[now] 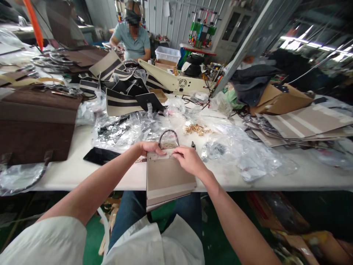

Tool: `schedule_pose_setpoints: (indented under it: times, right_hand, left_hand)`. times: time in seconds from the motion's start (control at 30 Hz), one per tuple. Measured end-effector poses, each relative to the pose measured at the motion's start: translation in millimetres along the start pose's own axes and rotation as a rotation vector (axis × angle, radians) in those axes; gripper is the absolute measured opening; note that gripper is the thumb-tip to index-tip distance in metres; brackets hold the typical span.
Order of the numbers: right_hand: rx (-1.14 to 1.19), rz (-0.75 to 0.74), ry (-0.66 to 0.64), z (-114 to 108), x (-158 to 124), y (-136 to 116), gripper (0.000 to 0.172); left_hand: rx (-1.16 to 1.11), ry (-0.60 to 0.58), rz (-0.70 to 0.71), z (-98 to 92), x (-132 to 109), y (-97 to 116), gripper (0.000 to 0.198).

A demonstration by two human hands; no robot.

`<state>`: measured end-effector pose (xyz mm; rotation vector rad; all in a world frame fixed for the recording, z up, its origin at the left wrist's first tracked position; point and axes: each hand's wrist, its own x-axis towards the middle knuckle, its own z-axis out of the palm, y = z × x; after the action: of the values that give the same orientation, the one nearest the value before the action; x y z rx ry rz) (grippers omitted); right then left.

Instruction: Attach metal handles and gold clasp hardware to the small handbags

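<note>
Tabletop (pixel 68 178) underlies a beige panel (pixel 169 178), hands (pixel 151 147) (pixel 190 159) on its far end.

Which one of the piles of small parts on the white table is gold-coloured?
The loose heap of small gold-coloured pieces beyond the right hand; the silvery pieces among clear plastic lie farther left.

Your taupe panel (pixel 171 178) looks matt and smooth; before you lie glossy, crinkled clear plastic (pixel 255 158), shiny gold-toned metal pieces (pixel 197 129), a matt cardboard box (pixel 284 98) and a dull, suede-like brown bag (pixel 33 136)
</note>
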<state>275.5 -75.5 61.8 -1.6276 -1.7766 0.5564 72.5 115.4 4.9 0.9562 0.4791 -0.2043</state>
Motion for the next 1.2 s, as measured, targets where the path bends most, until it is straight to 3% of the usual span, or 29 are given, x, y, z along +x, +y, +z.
schedule_pose_setpoints:
  times: [0.3, 0.8, 0.97, 1.07, 1.2]
  right_hand:
    - [-0.083, -0.015, 0.038, 9.4, 1.1, -3.3, 0.021]
    - [-0.296, -0.057, 0.039, 15.7, -12.8, -15.6, 0.023]
    - [-0.25, -0.083, 0.041, 17.7, -20.4, -18.7, 0.026]
    - [-0.214, -0.097, 0.088, 20.1, -26.9, -18.8, 0.032]
    - [-0.197, -0.117, 0.122, 25.8, -34.6, -16.0, 0.028]
  left_hand:
    - [0.067, -0.052, -0.006, -8.7, 4.2, -5.8, 0.054]
    - [0.089, -0.003, -0.025, 1.8, 0.4, -2.5, 0.043]
    - [0.076, -0.044, 0.009, -3.4, 3.4, -5.8, 0.053]
    - [0.072, -0.043, 0.018, -3.0, 3.3, -5.1, 0.052]
    - [0.069, -0.048, 0.019, 1.4, 1.0, -1.6, 0.048]
